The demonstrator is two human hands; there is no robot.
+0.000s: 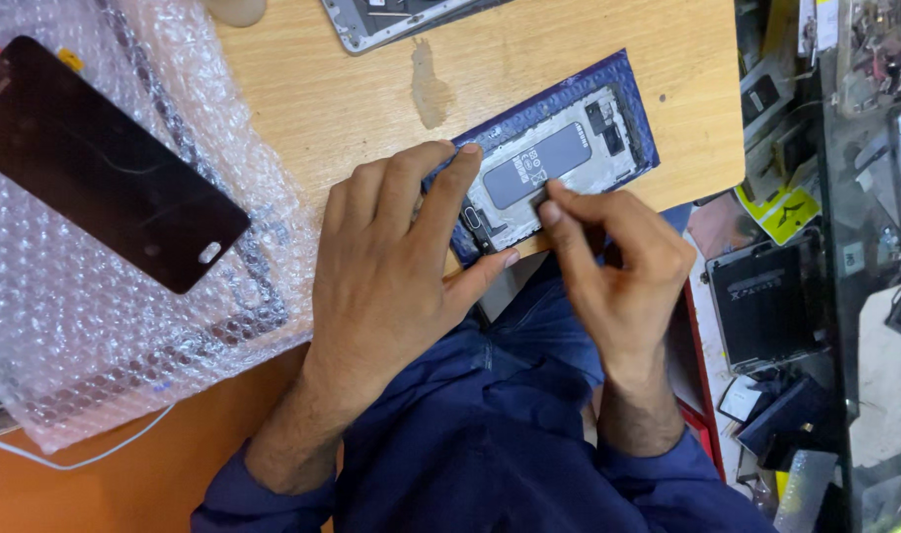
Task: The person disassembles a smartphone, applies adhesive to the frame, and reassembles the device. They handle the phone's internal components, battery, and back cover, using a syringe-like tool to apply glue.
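Opened phone (554, 163): on blue mat (636, 109), wooden board (352, 99) edge. Left hand (391, 266): fingers spread, pressing phone's near end. Right hand (618, 266): fingertips pinched together on phone's middle. Black screen panel (100, 163): on bubble wrap (95, 336), left.

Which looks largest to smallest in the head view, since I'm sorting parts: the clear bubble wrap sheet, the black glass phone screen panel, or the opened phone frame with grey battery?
1. Clear bubble wrap sheet, plainly largest.
2. Black glass phone screen panel.
3. Opened phone frame with grey battery; the left hand and right hand cover part, so its rank below the panel is unsure.
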